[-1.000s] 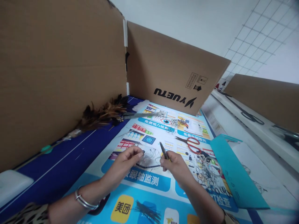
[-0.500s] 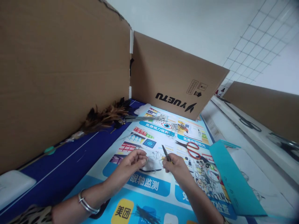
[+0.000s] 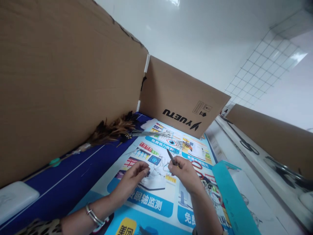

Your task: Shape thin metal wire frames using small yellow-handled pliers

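Left hand [image 3: 137, 175]: thumb and fingers in narrow pinch, low over printed poster [image 3: 168, 202]; cannot tell what the fingertips grip. Right hand [image 3: 183, 169] wraps a dark pointed tool [image 3: 171, 157], tip angled up and away. Bent thin wire [image 3: 158, 167] between the hands. Red scissor handles [image 3: 197, 169] just beyond right hand. Feather bundle [image 3: 112, 129] along cardboard wall [image 3: 73, 75].

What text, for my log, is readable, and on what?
"YUETU", inverted, cardboard panel
Arrow, panel
"免费视力检查", printed sheet
"免费电脑验光", sheet
"眼轴监测", sheet
"免", sheet, rest obscured
"美团", yellow tile
Illegible: boxed panel print, marks on teal folder.
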The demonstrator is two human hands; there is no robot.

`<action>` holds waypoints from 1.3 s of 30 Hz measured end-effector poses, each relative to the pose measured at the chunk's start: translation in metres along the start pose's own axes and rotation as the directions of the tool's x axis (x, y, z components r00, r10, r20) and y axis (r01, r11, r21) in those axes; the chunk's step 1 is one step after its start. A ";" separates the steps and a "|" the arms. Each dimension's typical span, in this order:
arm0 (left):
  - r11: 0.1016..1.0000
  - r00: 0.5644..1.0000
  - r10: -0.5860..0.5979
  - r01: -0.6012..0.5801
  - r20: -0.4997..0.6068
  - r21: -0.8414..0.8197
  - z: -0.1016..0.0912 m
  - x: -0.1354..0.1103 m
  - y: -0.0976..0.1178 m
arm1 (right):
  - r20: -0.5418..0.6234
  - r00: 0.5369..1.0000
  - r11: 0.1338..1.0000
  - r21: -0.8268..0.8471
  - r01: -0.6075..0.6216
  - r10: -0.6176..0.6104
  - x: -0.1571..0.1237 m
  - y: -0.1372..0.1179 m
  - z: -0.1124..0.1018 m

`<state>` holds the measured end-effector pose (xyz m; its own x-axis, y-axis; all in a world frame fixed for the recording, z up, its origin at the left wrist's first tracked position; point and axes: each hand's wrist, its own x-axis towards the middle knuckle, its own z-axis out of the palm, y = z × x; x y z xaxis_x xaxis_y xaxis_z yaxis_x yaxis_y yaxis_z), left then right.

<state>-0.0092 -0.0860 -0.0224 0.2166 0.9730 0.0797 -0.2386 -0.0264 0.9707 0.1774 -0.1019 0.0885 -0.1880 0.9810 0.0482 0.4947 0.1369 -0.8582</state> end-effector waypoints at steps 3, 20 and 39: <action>0.998 0.999 0.034 -0.032 -0.041 0.055 -0.002 0.001 0.008 | 0.017 1.000 0.998 0.059 0.012 -0.013 0.001 -0.005 -0.001; 0.628 0.813 0.566 -0.535 0.140 0.565 0.040 0.038 0.127 | -0.106 0.987 0.959 0.244 0.143 -0.121 0.013 -0.014 -0.051; 0.668 0.864 0.476 -0.476 0.163 0.572 0.050 0.063 0.074 | 0.033 0.999 0.892 0.451 0.020 -0.039 0.027 0.014 -0.034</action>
<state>0.0344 -0.0382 0.0663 0.2277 0.7909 0.5681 0.2792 -0.6119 0.7400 0.2084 -0.0691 0.0954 -0.2351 0.9698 0.0644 0.0546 0.0793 -0.9954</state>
